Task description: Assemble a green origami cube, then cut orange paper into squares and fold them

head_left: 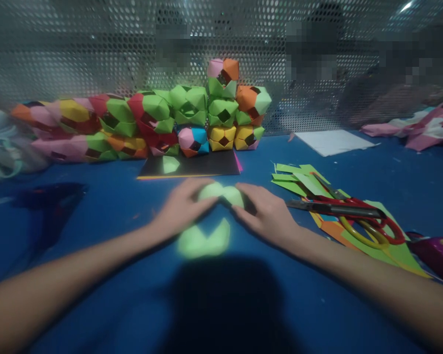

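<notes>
Looking at paper folding caught partway through, going by what's out on the blue surface. Got the left hand clamped on one end of a pale green paper piece and the right hand clamped on the other, so kept apart from each other with just the paper in between, around mid-surface between the near and far edges. Pretty blurry there, so can't tell whether folding, pressing or joining. As for stuff done: loads of it, honestly. Just check the stack of paper balls along the far edge, spreading from the middle toward the far left corner, closed up in green, pink, red, yellow and orange. As for stuff left: probably a fair bit on the current one. Note a loose green piece lying just on the near side of the hands, plus a small green piece on the black sheet in front of the stack, both unattached. Would call it early days for this ball, maybe. Toward the right edge, spot scissors and a cutter knife lying on green paper scraps, both out of the hands.
</notes>
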`<state>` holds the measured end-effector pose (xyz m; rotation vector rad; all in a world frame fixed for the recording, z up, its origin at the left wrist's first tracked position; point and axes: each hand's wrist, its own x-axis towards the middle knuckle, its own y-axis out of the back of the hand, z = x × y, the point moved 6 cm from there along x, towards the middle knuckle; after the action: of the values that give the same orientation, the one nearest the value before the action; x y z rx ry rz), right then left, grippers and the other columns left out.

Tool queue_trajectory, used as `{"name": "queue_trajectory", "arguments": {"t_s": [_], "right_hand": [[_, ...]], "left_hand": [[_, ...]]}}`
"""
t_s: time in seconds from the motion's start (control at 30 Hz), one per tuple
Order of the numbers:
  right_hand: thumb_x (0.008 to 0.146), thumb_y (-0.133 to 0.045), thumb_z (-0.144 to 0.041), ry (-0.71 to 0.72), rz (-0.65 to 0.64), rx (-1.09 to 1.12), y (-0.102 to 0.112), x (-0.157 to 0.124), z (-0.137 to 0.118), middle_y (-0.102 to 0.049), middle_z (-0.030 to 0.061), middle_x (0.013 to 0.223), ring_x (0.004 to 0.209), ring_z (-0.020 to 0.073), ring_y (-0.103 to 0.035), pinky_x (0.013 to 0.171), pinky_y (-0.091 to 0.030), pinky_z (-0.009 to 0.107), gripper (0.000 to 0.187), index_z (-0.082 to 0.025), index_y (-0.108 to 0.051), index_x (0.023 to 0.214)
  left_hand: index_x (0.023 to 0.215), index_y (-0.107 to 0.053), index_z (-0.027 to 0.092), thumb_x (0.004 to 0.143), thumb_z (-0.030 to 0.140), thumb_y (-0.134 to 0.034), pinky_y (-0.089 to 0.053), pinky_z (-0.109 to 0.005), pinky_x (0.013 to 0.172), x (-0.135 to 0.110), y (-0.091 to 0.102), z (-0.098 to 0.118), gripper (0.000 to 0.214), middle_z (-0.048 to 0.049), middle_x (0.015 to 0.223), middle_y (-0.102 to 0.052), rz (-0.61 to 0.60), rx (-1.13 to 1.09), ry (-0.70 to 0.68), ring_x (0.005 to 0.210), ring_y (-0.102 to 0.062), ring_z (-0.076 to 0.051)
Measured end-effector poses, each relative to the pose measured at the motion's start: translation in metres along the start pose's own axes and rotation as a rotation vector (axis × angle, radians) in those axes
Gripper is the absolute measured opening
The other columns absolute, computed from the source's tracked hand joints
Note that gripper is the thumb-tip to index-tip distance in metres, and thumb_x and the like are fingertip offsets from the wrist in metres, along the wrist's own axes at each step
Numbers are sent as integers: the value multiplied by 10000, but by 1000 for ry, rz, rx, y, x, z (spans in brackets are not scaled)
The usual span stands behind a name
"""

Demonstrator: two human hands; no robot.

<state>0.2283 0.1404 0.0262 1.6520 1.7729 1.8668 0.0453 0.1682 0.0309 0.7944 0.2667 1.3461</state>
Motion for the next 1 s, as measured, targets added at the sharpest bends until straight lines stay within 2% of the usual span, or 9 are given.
{"name": "queue_trajectory", "arguments": {"t_s": [0.2, 0.63, 1.0], "right_hand": [[936, -527, -347, -21, 22, 28, 0, -1, 2, -712, 150, 1146, 1003, 279, -682, 819, -577, 433, 358, -140, -615, 1214], [946, -529, -344, 62, 39, -53, 2, -1, -4, -714, 128, 1152, 1003, 277, -681, 828, -577, 433, 337, -140, -620, 1198], [968, -492, -364, 85, 13, -88, -3, -2, -5, -704, 163, 1166, 1005, 292, -679, 822, -577, 463, 389, -105, -612, 1232]], "left_hand": [[1114, -689, 221, 810, 404, -672, -491, -377, 913, -1, 1, 0, 355, -54, 1099, -690, 7, 9, 11, 998, -620, -225], [1135, -689, 195, 835, 329, -647, -495, -360, 902, -2, 2, 7, 331, -54, 1081, -692, -7, 121, -19, 974, -618, -201], [1185, -675, 191, 857, 382, -617, -487, -408, 947, -4, -1, 9, 384, -86, 1154, -679, -64, 102, -35, 1040, -618, -227]]}}
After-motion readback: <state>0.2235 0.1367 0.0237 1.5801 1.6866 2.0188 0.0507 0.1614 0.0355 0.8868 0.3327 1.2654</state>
